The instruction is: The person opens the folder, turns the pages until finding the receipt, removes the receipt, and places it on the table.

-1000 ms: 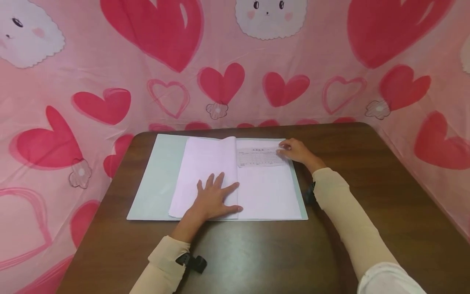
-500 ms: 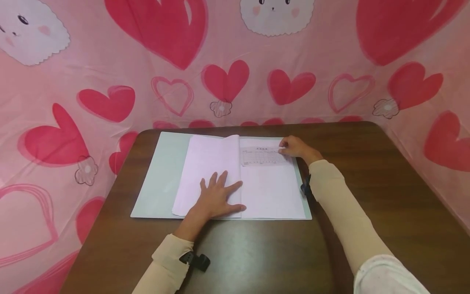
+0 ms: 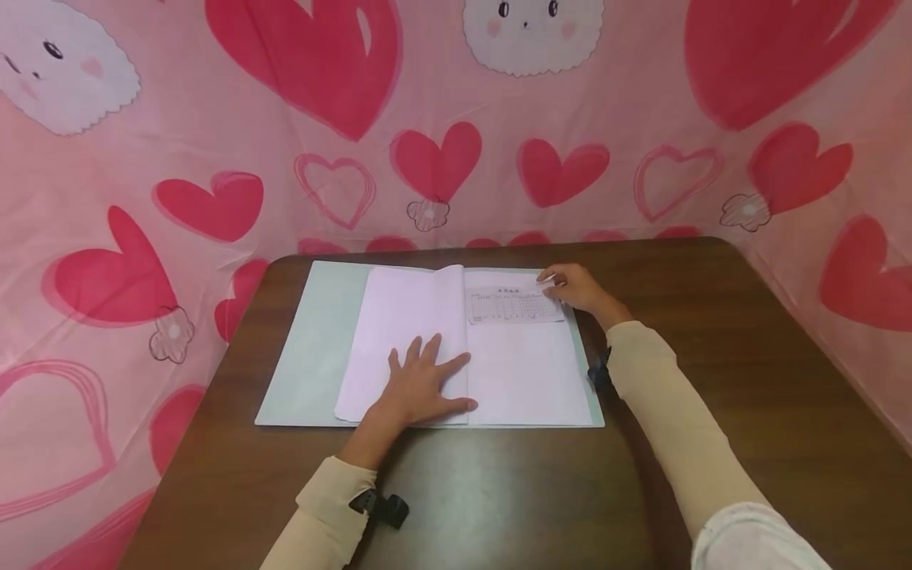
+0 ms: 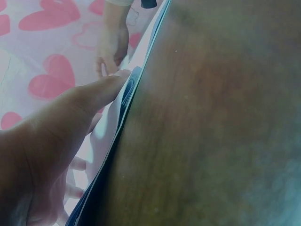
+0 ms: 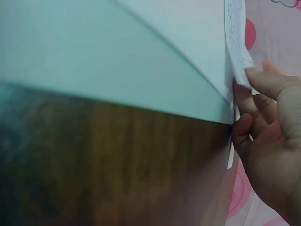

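Observation:
A printed paper slip with a table grid (image 3: 509, 307) lies over the upper part of the right-hand white page (image 3: 527, 372). At its right end, my right hand (image 3: 579, 289) pinches the slip; in the right wrist view the thumb (image 5: 270, 84) and fingers hold its raised edge. My left hand (image 3: 416, 388) rests with spread fingers on the turned white sheets (image 3: 402, 309), thumb across the fold. Both pages sit in an opened pale green folder (image 3: 295, 372). The left wrist view shows layered, curled sheets (image 4: 130, 87) at the fold beside my thumb.
The folder lies on a dark brown wooden table (image 3: 492, 491), near its far edge. Behind and at the sides hangs a pink cloth (image 3: 613, 95) printed with hearts. A dark strap with a small device (image 3: 388, 511) is on the left wrist.
The right fingers shift slightly at the slip's right end, and the slip's lower right corner now shows. The left hand keeps its place on the sheets. The head view moves a little.

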`<action>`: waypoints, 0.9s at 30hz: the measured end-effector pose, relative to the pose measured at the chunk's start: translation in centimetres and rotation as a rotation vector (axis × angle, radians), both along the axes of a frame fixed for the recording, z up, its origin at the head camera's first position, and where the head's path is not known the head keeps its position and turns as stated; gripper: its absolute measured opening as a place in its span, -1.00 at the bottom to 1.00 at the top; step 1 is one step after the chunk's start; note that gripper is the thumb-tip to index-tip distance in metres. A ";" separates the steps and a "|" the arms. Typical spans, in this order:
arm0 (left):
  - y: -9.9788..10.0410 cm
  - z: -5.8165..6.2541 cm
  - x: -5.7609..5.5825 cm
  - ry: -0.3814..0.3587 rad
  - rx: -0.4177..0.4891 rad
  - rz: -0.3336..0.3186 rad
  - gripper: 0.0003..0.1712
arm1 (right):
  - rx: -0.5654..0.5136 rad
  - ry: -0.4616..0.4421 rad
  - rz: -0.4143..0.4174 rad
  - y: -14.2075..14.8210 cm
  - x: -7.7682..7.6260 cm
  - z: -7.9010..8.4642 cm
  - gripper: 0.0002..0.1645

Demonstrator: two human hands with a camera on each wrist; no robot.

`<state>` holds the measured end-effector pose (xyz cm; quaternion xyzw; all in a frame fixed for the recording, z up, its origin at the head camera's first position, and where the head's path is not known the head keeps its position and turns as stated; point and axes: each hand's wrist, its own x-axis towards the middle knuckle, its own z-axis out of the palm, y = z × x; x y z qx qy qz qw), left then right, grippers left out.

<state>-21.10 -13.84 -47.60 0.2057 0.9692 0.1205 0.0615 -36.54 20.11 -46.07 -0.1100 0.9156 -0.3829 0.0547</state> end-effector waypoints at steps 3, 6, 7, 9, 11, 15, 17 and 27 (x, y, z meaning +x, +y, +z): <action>0.1 0.0 0.1 -0.003 0.004 0.000 0.01 | -0.006 0.010 -0.002 0.3 0.3 -0.3 -0.71; 0.1 0.0 0.2 -0.006 0.000 -0.001 0.01 | -0.011 0.014 -0.008 0.6 0.5 -0.6 -0.70; 0.1 0.0 0.2 -0.007 0.001 -0.001 0.01 | -0.012 0.013 -0.011 0.7 0.5 -0.7 -0.69; 0.1 0.1 0.3 -0.012 0.000 -0.001 0.01 | -0.015 0.005 -0.019 1.0 0.5 -0.8 -0.67; 0.0 0.0 0.3 -0.014 0.007 -0.001 0.01 | -0.021 -0.004 -0.025 1.2 0.5 -0.9 -0.66; 0.0 -0.1 0.3 -0.015 0.015 -0.001 0.00 | -0.042 -0.029 -0.020 2.0 0.7 -0.8 -0.62; -0.1 -0.1 0.3 -0.010 0.015 0.000 0.00 | -0.059 -0.048 -0.013 2.3 0.8 -0.6 -0.60; 0.0 0.3 0.4 -0.019 0.021 0.013 0.01 | -0.072 -0.081 0.024 3.9 1.1 0.2 -0.51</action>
